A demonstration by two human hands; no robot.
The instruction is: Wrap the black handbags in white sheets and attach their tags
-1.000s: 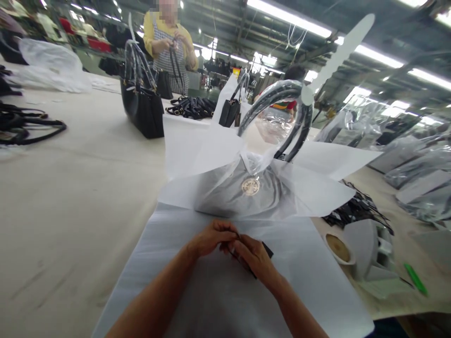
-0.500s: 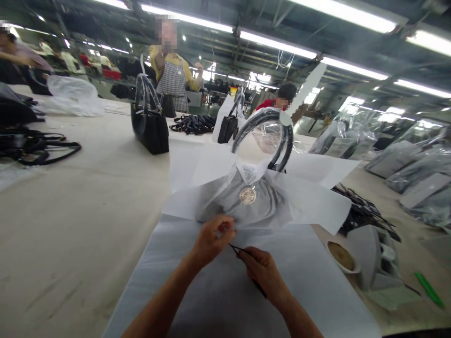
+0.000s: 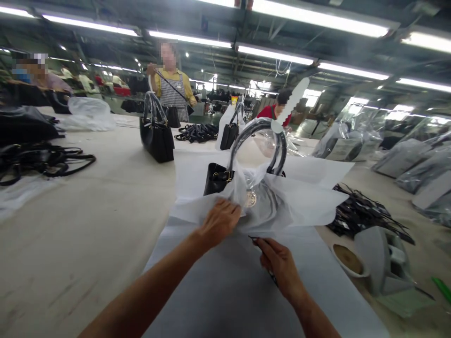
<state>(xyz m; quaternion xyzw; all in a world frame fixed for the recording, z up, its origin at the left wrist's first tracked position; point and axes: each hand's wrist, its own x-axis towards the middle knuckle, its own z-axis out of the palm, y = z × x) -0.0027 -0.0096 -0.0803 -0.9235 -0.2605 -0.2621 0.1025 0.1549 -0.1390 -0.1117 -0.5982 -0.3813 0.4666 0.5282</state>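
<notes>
A black handbag (image 3: pixel 215 182) stands upright in front of me, its front covered by white tissue paper (image 3: pixel 310 206). Its two looped handles (image 3: pixel 246 134) carry clear wrapping, and a round gold emblem (image 3: pixel 250 198) shows at the front. My left hand (image 3: pixel 221 219) is closed on the tissue paper at the bag's lower left front; its fingertips are partly hidden. To the right and nearer me, my right hand (image 3: pixel 278 263) pinches a thin black cord (image 3: pixel 252 238), whose tip points toward the bag. More of the cord shows below the palm.
A tape dispenser (image 3: pixel 378 263) and black straps (image 3: pixel 366 211) lie at right, with plastic-wrapped bags (image 3: pixel 405 164) behind. Another black handbag (image 3: pixel 157 138) stands farther back; more straps (image 3: pixel 42 159) lie far left. Across the table, a person in a checked apron (image 3: pixel 172 91) holds a strap.
My left hand has moved up to the tissue paper, and the bag's black upper left side now shows. My right hand still holds the cord, slightly farther right. The view has shifted.
</notes>
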